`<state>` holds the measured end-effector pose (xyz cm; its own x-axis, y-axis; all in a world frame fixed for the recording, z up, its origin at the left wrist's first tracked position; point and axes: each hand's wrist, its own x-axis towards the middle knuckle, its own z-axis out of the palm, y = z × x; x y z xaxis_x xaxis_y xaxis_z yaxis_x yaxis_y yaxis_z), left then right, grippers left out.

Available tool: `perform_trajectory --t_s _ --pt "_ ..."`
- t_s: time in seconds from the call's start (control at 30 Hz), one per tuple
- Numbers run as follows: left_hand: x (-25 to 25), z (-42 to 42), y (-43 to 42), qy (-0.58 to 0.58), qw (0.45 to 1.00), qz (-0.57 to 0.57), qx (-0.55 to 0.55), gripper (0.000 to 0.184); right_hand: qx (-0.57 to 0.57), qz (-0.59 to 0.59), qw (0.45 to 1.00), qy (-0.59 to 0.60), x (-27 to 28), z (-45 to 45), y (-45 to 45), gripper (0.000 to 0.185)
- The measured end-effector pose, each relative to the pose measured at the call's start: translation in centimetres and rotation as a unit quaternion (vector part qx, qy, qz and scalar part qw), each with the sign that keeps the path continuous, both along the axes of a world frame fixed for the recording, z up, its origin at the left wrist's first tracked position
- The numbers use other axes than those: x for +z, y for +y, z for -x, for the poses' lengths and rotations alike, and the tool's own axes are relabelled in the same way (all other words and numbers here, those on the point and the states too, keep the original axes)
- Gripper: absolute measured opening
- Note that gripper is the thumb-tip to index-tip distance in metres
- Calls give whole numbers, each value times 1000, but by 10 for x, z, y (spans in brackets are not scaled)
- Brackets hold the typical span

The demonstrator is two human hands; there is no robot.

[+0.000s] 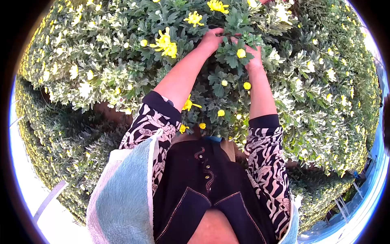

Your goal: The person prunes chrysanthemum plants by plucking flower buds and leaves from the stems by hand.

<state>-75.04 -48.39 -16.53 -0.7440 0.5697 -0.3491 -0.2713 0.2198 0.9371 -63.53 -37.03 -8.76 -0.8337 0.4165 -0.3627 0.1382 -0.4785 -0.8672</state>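
Note:
Both arms reach forward into a dense bed of yellow chrysanthemums. My left hand is among the leaves at the top centre, its fingers bent inward and closed on something the foliage hides. Just to its right, my right hand is curled in around the same leafy chrysanthemum stem; leaves cover most of its fingers. A yellow bud sits in front of the right hand. Open yellow blooms stand left of my left hand, and another bloom is just above it.
Chrysanthemum plants with buds and flowers spread across both sides. A darker gap runs between rows at left. Small buds and a drooping bloom lie between my forearms. Blue sheeting edges the far right.

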Motion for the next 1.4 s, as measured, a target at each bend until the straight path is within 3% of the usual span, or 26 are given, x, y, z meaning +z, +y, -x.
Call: perform_trajectory --t_s 0.1,0.13,0.17,0.23,0.27,0.3,0.33,0.37,0.4,0.47,0.53,0.6,0.63,0.73,0.83,0.9,0.97,1.03,1.07,1.1,1.17,1.23,1.27,1.3,1.37,1.4 --pt "-10 -1 9 -2 1000 12 -8 26 -15 -99 995 23 -6 -9 -4 54" --pt "-3 -8 8 -60 998 -18 12 24 -25 -147 988 27 -1 -11 -8 51" --pt "5 -12 8 -117 992 -47 31 23 -5 -84 996 -39 7 -11 -4 76" --pt "5 -15 8 -71 996 -45 15 22 -4 -88 994 -70 15 -15 -4 59" --pt "5 -18 10 -70 993 -98 23 21 -8 -86 994 -71 6 -16 0 59" --pt "11 -23 11 -69 986 -150 31 20 27 -213 969 -123 -16 -19 10 50" --pt "25 -24 9 -19 998 -64 8 23 44 -275 949 -149 -46 -22 24 46" --pt "21 -22 11 -20 998 -65 5 23 60 -335 924 -175 -74 -25 37 44" --pt "12 -17 14 -45 997 -59 -13 20 4 -289 951 -114 -112 -26 56 33" --pt "-5 -14 16 -22 998 -64 0 11 -136 -251 941 -183 -62 -23 39 22" --pt "-2 -20 11 -36 998 -42 32 10 -216 -203 939 -175 -24 -21 20 14" --pt "7 -28 -3 -10 998 0 55 10 -140 -139 978 -70 -13 -26 6 23" --pt "9 -31 -14 -7 998 1 58 10 -34 -158 977 -141 15 -27 -9 27" --pt "16 -40 -52 45 996 76 22 12 112 -184 975 -57 19 -19 -28 25" --pt "15 -46 -84 29 990 127 54 12 132 -223 966 -10 3 4 -31 23" --pt "19 -43 -99 90 988 102 78 11 132 -247 960 -2 -4 19 -36 22" --pt "39 -40 -107 40 972 -19 232 10 132 -272 953 4 -3 29 -40 22" --pt "60 -27 -107 36 944 -65 321 10 109 -523 841 -85 20 42 -44 22" --pt "64 -19 -107 32 942 -69 327 10 87 -546 825 -117 30 54 -46 24" --pt "69 -12 -107 28 940 -73 333 11 91 -635 762 -87 33 64 -42 26" --pt "68 -2 -105 31 943 -70 325 14 17 -704 710 24 24 94 -33 24" --pt "68 3 -102 32 946 -66 316 18 87 -634 766 62 17 133 -27 22" --pt "71 4 -100 31 944 -66 322 22 153 -459 868 111 -3 158 -25 25" --pt "74 6 -99 29 942 -66 328 26 213 -247 944 49 27 157 -39 34" --pt "80 12 -98 34 941 -36 334 31 241 -262 934 -7 23 171 -54 43" --pt "81 15 -99 39 936 -22 348 32 263 -248 932 24 20 176 -60 48"
